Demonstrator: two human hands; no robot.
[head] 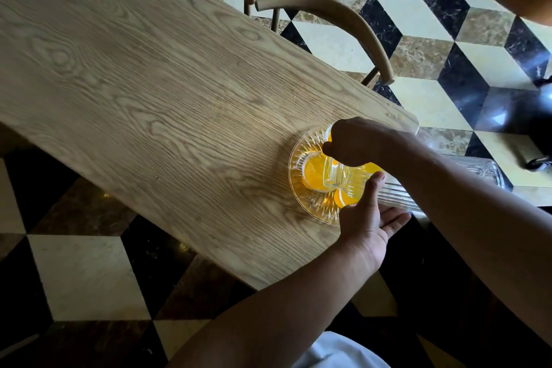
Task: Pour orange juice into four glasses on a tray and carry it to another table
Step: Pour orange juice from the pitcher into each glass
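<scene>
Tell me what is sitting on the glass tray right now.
On the glass tray stand glasses of orange juice, with a tilted ribbed pitcher held over them by the right hand and left hand. The hands hide some glasses, so a count is unsure.

Tray (298,158): round cut glass, near the bench's corner. Glasses (313,175): clear, holding orange juice, clustered on the tray. Pitcher (397,194): clear ribbed glass, tipped spout-down over the glasses.
</scene>
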